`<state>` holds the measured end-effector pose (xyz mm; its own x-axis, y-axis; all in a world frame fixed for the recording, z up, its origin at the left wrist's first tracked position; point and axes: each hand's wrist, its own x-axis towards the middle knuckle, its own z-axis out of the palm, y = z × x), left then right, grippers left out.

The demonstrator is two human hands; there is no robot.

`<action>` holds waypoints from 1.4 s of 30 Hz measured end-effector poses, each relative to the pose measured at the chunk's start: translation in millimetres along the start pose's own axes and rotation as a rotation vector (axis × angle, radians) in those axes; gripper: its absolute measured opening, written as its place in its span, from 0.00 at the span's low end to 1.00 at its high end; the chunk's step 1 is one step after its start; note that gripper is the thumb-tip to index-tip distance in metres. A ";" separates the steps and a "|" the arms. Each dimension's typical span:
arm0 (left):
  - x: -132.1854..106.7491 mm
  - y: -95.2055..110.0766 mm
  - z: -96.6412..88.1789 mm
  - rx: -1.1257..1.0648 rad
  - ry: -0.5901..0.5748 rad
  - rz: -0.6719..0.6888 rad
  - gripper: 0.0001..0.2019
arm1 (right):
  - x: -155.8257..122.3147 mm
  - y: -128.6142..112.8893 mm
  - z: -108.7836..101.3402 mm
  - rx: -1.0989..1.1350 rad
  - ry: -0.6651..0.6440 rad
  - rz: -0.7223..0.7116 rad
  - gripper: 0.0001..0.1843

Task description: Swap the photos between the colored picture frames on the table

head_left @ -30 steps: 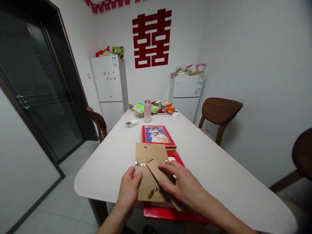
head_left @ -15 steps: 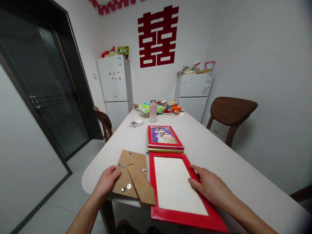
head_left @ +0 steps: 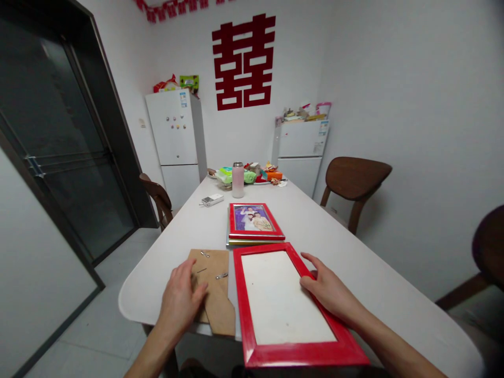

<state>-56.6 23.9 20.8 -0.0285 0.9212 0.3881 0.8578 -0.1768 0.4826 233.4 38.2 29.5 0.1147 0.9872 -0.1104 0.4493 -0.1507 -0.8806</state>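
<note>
Left of the red frame (head_left: 244, 296), the left hand (head_left: 181, 294) is spread over the board (head_left: 218, 302). The right hand (head_left: 331, 291) touches the frame's right edge; I can't tell if gripping

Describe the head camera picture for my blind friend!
A person's right hand touches a red frame at a white table; the left hand is over a brown backing board beside it. Behind are stacked frames and a pink bottle.

A person's left hand (head_left: 183, 294) is over a brown frame backing (head_left: 216, 299), the right hand (head_left: 328, 289) at the edge of a red picture frame (head_left: 299, 354). A pink bottle (head_left: 238, 181) stands beyond.
</note>
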 end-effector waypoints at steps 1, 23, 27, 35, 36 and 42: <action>-3.1 14.0 4.4 -0.084 -0.033 0.040 0.22 | -4.0 -2.8 -0.9 0.196 -0.077 0.063 0.37; -24.4 67.2 -10.9 -0.486 0.086 -0.057 0.22 | 11.9 11.8 -5.9 -0.041 0.018 -0.059 0.30; -27.7 32.8 -7.9 -0.523 0.021 -0.166 0.22 | 15.5 17.8 -6.4 -0.352 0.104 -0.109 0.26; -34.1 15.3 4.6 -0.176 -0.086 -0.065 0.17 | 11.8 17.4 -3.9 -0.655 0.168 -0.156 0.25; -34.2 14.9 4.9 -0.119 -0.097 -0.052 0.16 | 11.5 17.6 -3.6 -0.674 0.169 -0.150 0.25; -34.9 16.0 3.1 0.126 -0.142 -0.012 0.16 | 10.6 19.6 -2.9 -0.756 0.183 -0.193 0.23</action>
<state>-40.3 -10.0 12.5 0.0260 0.9644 0.2633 0.9156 -0.1287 0.3808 246.0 45.5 12.4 0.0880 0.9852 0.1472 0.9472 -0.0370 -0.3185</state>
